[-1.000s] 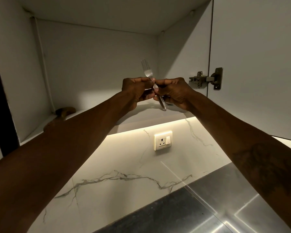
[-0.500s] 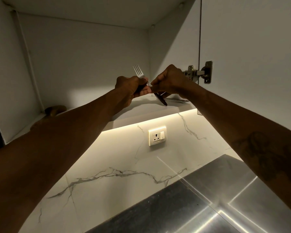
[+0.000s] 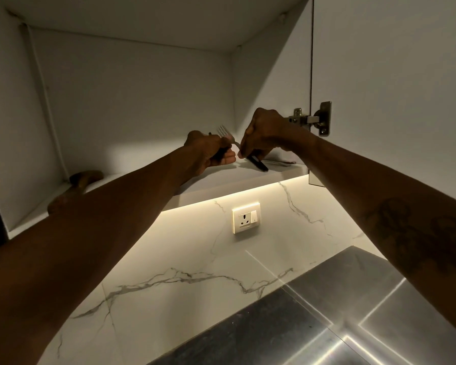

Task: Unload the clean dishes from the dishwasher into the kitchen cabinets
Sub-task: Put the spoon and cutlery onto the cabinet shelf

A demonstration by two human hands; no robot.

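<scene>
Item: fork [image 3: 223, 132], dark-handled, tilted, tines up, its handle end low over the cabinet shelf [image 3: 221, 184], close to the front edge.
Hazard, as judged: released this near the lip, it may slide off; the tines may also snag the neighbouring bundle.
Right hand [image 3: 265, 135]: fingers curled, pinching the fork's neck.
Left hand [image 3: 208, 151]: closed round dark-handled cutlery [image 3: 219, 154]; count indiscernible.

Fork [image 3: 223, 131] shaft under the right hand [image 3: 263, 135] — dark items [image 3: 218, 154] in the left hand [image 3: 206, 151] indistinct
</scene>
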